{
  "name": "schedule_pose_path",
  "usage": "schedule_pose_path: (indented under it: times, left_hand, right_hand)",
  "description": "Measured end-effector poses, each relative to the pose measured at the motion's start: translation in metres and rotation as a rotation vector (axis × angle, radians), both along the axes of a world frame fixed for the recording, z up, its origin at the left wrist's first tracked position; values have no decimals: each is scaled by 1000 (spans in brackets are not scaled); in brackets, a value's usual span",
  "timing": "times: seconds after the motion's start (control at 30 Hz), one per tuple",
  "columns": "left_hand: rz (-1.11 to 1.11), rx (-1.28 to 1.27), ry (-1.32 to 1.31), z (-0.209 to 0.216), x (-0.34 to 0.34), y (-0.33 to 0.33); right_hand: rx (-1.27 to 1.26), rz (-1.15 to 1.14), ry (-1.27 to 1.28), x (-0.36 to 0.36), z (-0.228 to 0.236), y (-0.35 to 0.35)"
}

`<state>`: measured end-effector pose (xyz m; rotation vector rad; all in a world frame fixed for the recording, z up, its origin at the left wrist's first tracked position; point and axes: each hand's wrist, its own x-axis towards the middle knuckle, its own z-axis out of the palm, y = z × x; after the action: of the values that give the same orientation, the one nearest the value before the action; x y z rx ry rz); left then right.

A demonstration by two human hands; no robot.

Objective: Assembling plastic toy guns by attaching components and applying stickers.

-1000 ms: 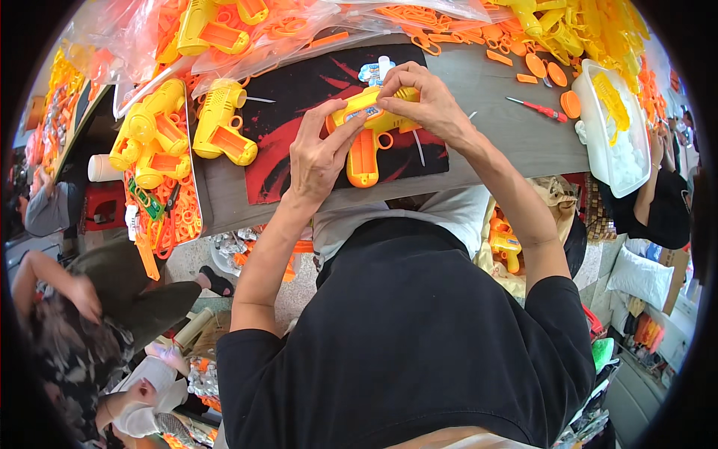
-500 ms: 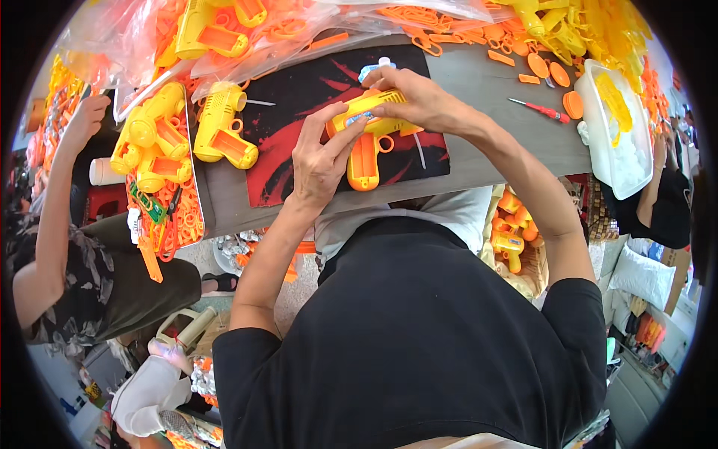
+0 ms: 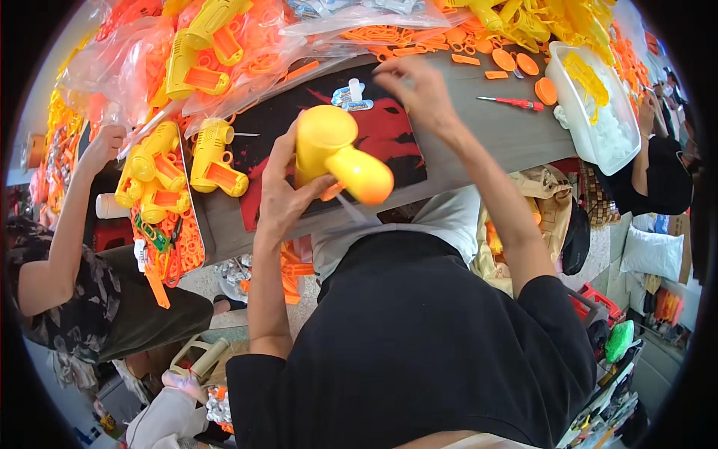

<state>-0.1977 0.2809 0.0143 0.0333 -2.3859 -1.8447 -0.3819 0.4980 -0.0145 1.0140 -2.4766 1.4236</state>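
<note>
One-handed, holds yellow toy shell (image 3: 327, 135) above mat (image 3: 389, 138), right of left palm, between left hand's (image 3: 284, 183) fingers and thumb. Raises right hand (image 3: 419, 90) by mat's far right corner, fingers bent; cannot tell if pinching anything. Has stickers (image 3: 363, 105) on mat, screwdriver (image 3: 526, 105) right of mat.

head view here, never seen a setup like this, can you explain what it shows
There's no machine: these are a person's bare hands, seen by a wide fisheye camera worn on the head and looking down, so straight edges bend. The left hand has a rounded yellow piece in its grip. The right hand is raised and blurred; whether it holds anything small is unclear. On the grey table lie a black-and-red mat, a red-handled screwdriver and a white tub.
</note>
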Motion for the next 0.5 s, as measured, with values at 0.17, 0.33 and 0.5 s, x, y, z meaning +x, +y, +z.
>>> schedule_pose_path:
  times: [0.17, 0.33, 0.5]
  left_hand:
    - [-92, -942, 196, 11, -20, 2]
    - [-132, -953, 70, 4, -37, 7]
    - [-176, -385, -103, -9, -44, -25]
  right_hand:
    - [398, -228, 570, -55, -40, 8]
    - [246, -220, 407, -65, -35, 22]
    - [-22, 329, -219, 17, 26, -9]
